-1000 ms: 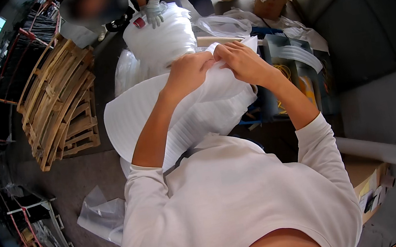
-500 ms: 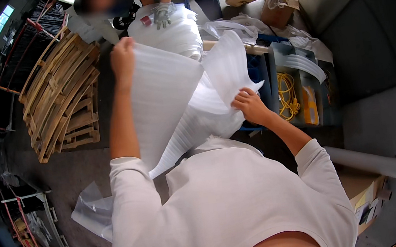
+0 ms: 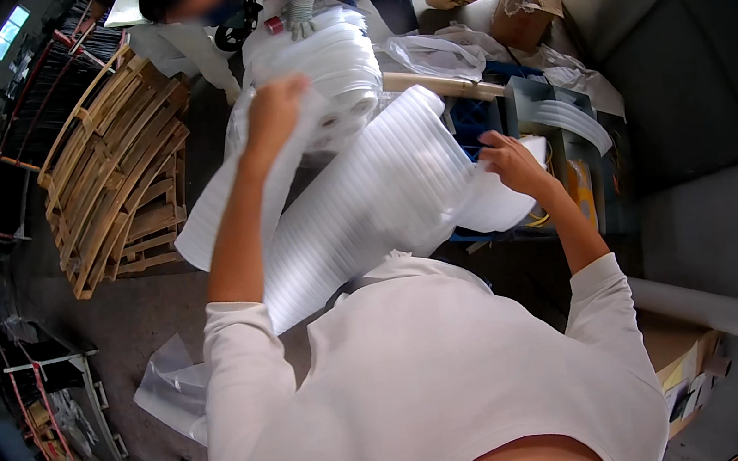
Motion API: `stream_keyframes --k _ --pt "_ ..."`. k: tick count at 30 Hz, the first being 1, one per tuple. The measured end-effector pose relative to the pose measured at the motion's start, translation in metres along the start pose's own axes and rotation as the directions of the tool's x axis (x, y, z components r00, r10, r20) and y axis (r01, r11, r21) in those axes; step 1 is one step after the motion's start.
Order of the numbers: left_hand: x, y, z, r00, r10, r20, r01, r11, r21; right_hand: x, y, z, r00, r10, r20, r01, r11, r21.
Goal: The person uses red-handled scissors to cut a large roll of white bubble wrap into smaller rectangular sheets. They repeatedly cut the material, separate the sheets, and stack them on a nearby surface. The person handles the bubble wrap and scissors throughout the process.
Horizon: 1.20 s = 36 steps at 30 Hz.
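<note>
A thick roll of white ridged foam sheet (image 3: 373,188) lies slantwise in front of my body. My left hand (image 3: 275,110), slightly smeared by motion, is closed at the upper edge of a loose flap of foam sheet that hangs down past my forearm. Over at the roll's right end, my right hand (image 3: 509,163) has its fingers bent on another loose piece of the sheet. Beyond the roll stands a plastic-wrapped bundle of white foam rolls (image 3: 325,73). A co-worker's gloved hand (image 3: 301,16) rests on top, beside a red tape roll (image 3: 274,25).
Wooden pallets (image 3: 115,180) lean in a stack on the left. To the right are a grey bin (image 3: 525,107) with a yellow cable and an open cardboard box (image 3: 528,18). Clear plastic film (image 3: 173,387) lies on the floor; a long white roll (image 3: 706,309) sits at right.
My hands have moved apart, the left toward the right and nearer the bundle, the right further right. The raised sheet has swung down to both sides, uncovering the ridged roll.
</note>
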State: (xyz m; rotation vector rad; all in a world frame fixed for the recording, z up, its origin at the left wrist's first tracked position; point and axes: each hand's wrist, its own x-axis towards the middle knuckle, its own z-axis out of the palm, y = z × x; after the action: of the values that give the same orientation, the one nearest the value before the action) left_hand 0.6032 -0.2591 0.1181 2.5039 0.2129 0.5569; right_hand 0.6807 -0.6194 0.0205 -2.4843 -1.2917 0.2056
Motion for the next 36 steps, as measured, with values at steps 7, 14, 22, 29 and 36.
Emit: stream_keyframes --k 7,14,22,29,36 --pt "-0.027 0.089 0.076 0.979 0.143 0.148 -0.073 0.913 -0.401 0.058 -0.074 -0.027 0.965 -0.161 -0.208 0.244 0.844 0.477" --pt "-0.041 0.053 0.041 0.922 0.072 0.38 -0.043 0.995 -0.086 0.044 -0.065 -0.055 0.863 -0.174 -0.474 0.235 0.969 0.072" --pt "-0.041 0.084 0.05 0.92 0.295 0.259 -0.287 0.955 -0.071 0.059 -0.106 -0.076 0.924 -0.345 -0.164 0.298 0.92 -0.254" --pt "-0.045 0.087 0.042 0.948 0.23 0.219 -0.213 0.972 -0.1 0.063 -0.104 -0.063 0.876 -0.333 -0.35 0.338 0.94 -0.049" --pt "-0.036 0.081 0.046 0.939 0.247 0.239 -0.155 0.926 -0.344 0.05 -0.111 -0.047 0.694 -0.368 -0.618 0.357 0.922 -0.148"
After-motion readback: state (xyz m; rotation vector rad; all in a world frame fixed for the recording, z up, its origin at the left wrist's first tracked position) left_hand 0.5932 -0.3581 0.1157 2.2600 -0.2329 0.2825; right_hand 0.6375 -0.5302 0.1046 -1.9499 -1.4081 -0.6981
